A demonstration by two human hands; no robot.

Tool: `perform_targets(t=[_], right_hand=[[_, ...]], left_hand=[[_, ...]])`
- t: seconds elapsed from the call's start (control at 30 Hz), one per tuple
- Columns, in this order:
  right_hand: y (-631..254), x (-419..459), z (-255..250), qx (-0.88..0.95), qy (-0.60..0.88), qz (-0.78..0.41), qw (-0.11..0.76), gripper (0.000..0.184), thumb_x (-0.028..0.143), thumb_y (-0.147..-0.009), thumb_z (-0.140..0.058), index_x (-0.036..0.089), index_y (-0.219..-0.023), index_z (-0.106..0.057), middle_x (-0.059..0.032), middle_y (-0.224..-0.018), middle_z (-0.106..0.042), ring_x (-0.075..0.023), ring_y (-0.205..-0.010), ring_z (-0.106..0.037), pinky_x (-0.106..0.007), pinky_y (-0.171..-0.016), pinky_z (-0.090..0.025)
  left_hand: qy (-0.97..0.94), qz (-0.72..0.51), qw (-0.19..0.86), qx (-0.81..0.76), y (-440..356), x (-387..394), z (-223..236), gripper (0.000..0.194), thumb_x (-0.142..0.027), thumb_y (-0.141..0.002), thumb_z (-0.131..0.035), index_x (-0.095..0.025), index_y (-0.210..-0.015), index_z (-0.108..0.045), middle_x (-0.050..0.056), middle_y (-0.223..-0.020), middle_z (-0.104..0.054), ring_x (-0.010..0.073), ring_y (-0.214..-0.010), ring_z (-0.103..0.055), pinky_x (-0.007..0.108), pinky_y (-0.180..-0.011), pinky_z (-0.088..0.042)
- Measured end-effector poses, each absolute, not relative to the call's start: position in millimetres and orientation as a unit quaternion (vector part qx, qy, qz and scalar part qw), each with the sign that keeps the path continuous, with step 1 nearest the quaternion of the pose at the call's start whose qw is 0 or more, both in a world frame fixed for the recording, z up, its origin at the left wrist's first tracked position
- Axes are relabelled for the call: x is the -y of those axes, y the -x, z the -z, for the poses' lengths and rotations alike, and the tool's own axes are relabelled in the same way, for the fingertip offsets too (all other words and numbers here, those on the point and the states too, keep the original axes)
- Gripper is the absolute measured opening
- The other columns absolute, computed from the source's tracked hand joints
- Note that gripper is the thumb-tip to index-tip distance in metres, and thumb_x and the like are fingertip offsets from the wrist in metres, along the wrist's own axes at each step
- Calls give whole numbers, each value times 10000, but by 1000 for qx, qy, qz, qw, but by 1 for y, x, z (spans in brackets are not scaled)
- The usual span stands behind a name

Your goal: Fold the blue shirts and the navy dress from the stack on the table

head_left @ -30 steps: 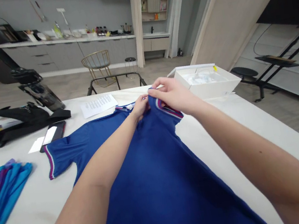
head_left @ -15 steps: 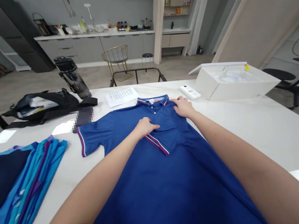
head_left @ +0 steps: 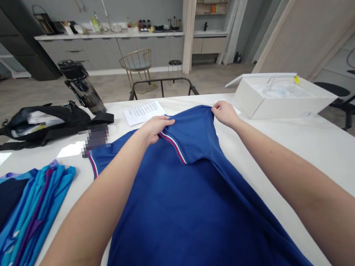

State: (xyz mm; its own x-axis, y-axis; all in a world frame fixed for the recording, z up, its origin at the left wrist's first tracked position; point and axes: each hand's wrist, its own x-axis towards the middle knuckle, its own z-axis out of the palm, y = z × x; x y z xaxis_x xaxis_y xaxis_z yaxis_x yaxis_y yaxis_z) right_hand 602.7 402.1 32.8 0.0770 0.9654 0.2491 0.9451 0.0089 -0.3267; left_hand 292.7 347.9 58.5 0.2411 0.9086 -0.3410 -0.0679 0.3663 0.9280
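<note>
A dark blue polo shirt (head_left: 174, 216) lies stretched along the white table, its hem running out of view toward me. My left hand (head_left: 156, 127) pinches the folded-over right sleeve near its striped cuff. At the shoulder, my right hand (head_left: 225, 113) grips the cloth between thumb and fingers. Between both hands the shoulder cloth is lifted and pulled taut, hiding the collar. White and red stripes edge the sleeve. The other sleeve lies at the left, partly covered by my left arm and a blurred patch.
Folded blue and purple clothes (head_left: 25, 224) are stacked at the left. Behind them are a black bag (head_left: 42, 125) and a dark bottle (head_left: 82, 88). A printed sheet (head_left: 144, 112) lies near the far edge. An open white box (head_left: 280, 94) stands at the back right of the table (head_left: 332, 156).
Both hands have lifted the shirt's right shoulder and sleeve off the table. My left hand moved up and leftward; my right hand moved slightly right. The collar has gone out of sight.
</note>
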Motion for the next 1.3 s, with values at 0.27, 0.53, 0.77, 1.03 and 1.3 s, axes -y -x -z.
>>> perform_targets(t=[0.27, 0.53, 0.77, 1.03, 1.3], right_hand=[[-558, -393, 7, 704, 697, -44, 126, 227, 357, -1009, -510, 223, -1028, -692, -154, -1242, -636, -347, -1176, -549, -531, -950, -469], [-553, -380, 8, 722, 670, -1, 173, 312, 394, -1050, -411, 242, -1189, -646, -162, -1333, -596, -352, -1236, -488, -555, -992, -421], [-539, -328, 5, 761, 613, 16, 212, 451, 349, -1053, -387, 176, -1437, -549, -180, -1571, -462, -328, -1417, -417, -527, -1141, -352], [-551, -251, 25, 801, 586, -102, 62, 584, 526, -1074, -341, 305, -1614, -341, -91, -1707, -284, -335, -1574, -224, -703, -1213, -157], [-566, -142, -8, 806, 574, -64, 131, 366, 395, -1039, -491, 275, -1341, -659, -132, -1476, -572, -302, -1366, -512, -529, -1117, -396]], left_hand=[[-570, -276, 363, -683, -244, -356, -1, 158, -190, -671, -857, -195, -734, -712, 20, -666, -669, 235, -831, -674, 322, -861, -514], [-669, -116, 272, -682, -235, -327, -4, 244, -420, -888, -684, -202, -779, -704, 78, -695, -665, 308, -778, -703, 370, -775, -532], [-823, -183, 44, -536, -278, -280, -6, 451, -219, -1019, -400, -198, -1451, -531, 169, -1525, -507, 305, -1416, -468, 443, -1189, -346], [-843, -74, 167, -506, -297, -258, 21, 659, -594, -1025, -393, -271, -1599, -386, 93, -1718, -241, 315, -1597, -170, 527, -1279, -80], [-861, -133, 110, -479, -303, -183, -5, 503, -385, -1032, -462, -241, -1513, -491, 130, -1634, -418, 286, -1520, -355, 503, -1274, -134]])
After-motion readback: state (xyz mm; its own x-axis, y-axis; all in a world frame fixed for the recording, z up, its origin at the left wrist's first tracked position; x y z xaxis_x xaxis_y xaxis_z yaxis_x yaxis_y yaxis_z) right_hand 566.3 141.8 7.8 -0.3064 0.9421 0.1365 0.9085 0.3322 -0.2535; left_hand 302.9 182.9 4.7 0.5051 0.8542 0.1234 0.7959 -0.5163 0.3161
